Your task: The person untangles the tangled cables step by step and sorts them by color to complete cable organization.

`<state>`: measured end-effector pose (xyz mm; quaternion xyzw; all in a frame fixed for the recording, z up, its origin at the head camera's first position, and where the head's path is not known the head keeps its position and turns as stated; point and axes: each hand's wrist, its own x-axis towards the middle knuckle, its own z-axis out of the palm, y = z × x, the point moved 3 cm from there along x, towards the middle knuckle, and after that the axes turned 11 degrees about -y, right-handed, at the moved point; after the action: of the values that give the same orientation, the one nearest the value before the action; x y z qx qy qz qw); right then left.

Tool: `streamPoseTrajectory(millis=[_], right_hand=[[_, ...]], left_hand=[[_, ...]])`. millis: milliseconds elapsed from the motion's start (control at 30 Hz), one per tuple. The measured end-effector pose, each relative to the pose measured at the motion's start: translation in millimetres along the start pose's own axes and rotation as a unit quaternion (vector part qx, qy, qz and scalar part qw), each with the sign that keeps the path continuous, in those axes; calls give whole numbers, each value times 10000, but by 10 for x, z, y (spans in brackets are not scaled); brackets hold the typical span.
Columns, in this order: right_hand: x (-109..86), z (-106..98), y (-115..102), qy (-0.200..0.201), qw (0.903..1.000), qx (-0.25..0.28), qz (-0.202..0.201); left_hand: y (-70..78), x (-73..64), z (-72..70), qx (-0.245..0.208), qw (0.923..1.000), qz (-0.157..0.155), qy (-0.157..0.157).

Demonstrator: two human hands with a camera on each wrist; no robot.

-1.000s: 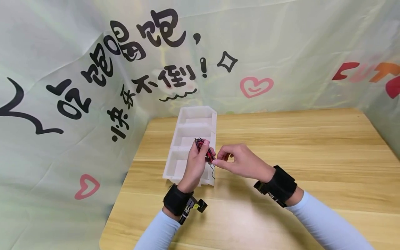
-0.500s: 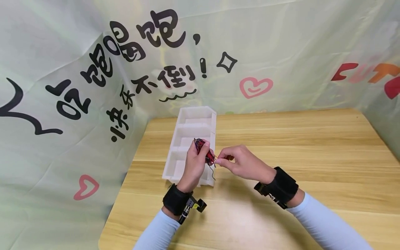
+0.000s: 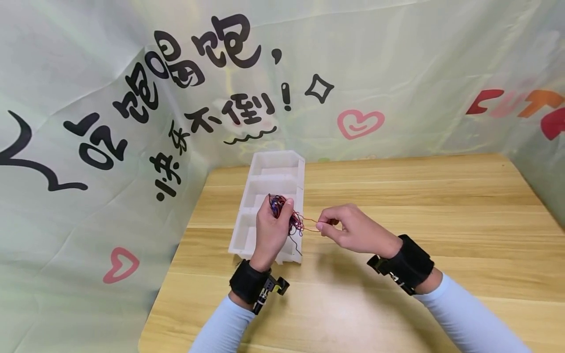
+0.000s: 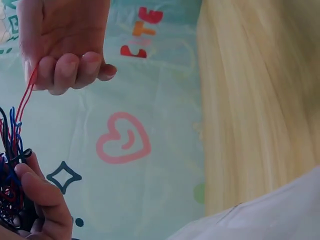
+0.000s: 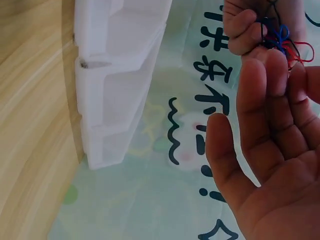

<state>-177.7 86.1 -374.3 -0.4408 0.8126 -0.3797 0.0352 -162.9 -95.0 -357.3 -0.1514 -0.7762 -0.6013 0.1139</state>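
My left hand (image 3: 272, 230) grips a tangled bundle of thin wires (image 3: 278, 206), red, blue and black, above the white tray. To its right, my right hand (image 3: 353, 228) pinches a loop of red wire (image 3: 311, 220) between thumb and forefinger. That red loop stretches from the bundle to the pinching fingertips; the left wrist view shows the same red strands (image 4: 26, 97) running up to the right hand (image 4: 65, 50). One dark loose end (image 3: 296, 245) dangles below the bundle. In the right wrist view, blue loops (image 5: 280, 32) stick out beside the left hand (image 5: 243, 30).
A white tray (image 3: 234, 240) with three compartments stands at the left of the wooden table (image 3: 419, 211), under the left hand. A printed cloth (image 3: 397, 59) hangs behind the table and along its left and right sides.
My right hand has moved to the right, drawing the red wire out of the bundle into a longer loop. The bundle in my left hand looks looser and has shifted slightly left.
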Motion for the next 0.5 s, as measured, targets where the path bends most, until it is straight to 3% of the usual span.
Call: streamPoseTrajectory(millis=[167, 267, 333, 500], right_hand=[[2, -4, -58, 373, 9968, -708, 25], [18, 14, -136, 485, 9880, -1455, -182], [37, 43, -184, 476, 9775, -2014, -411], [70, 128, -211, 544, 9398, -3298, -712]], left_hand=[[49, 29, 33, 234, 9996, 134, 26], [86, 39, 59, 276, 9996, 116, -9], [96, 36, 75, 266, 9996, 60, -49], [-89, 54, 108, -211, 9992, 34, -342]])
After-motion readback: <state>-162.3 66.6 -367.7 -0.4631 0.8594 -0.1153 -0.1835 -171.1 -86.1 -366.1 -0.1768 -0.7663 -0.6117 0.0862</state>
